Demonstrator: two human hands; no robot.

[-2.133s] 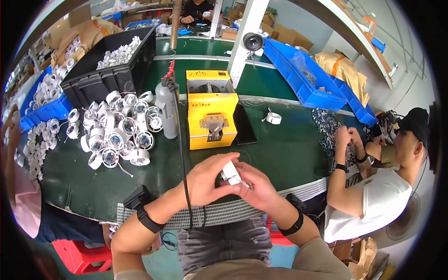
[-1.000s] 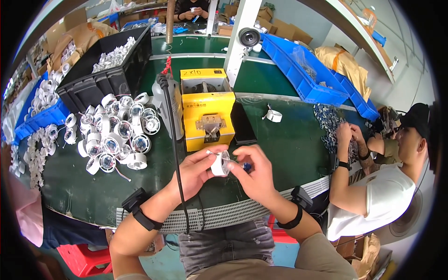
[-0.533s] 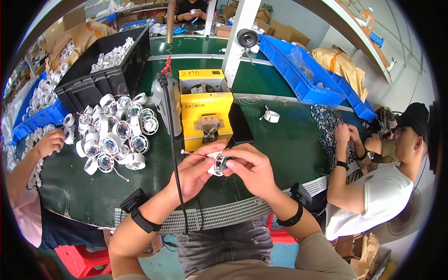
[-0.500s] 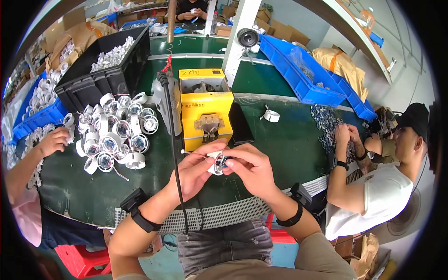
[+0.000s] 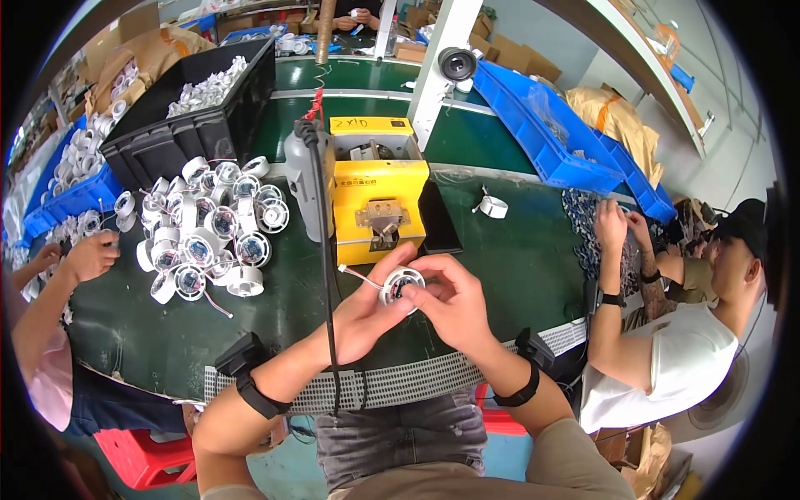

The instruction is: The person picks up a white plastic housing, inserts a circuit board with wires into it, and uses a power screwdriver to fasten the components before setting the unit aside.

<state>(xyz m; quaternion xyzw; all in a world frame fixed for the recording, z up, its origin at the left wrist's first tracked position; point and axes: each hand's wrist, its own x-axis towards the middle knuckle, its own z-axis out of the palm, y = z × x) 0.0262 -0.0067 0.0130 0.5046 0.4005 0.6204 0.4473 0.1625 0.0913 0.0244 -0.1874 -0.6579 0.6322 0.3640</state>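
Between my two hands is a round white plastic housing [image 5: 392, 287] with a dark circuit board inside; a short wire with a white connector [image 5: 342, 268] sticks out of it to the left. My left hand [image 5: 367, 315] is closed round the housing's left side. My right hand [image 5: 450, 300] grips its right side, the thumb pressed on the board in the opening. Just beyond my hands stands a yellow machine [image 5: 377, 196] with a metal fixture on its front. To the left lies a heap of similar white housings [image 5: 208, 225], several with boards and wires showing.
A grey electric screwdriver [image 5: 307, 183] hangs by the machine, its black cable crossing my left forearm. A black crate [image 5: 179, 137] holds white parts. One white ring [image 5: 493, 207] lies at right, near blue trays [image 5: 542, 133]. Co-workers sit on both sides; one's hand [image 5: 93, 257] is near the heap.
The housing has been turned so its round open face points up, and my right thumb now presses into it. The view has shifted slightly.
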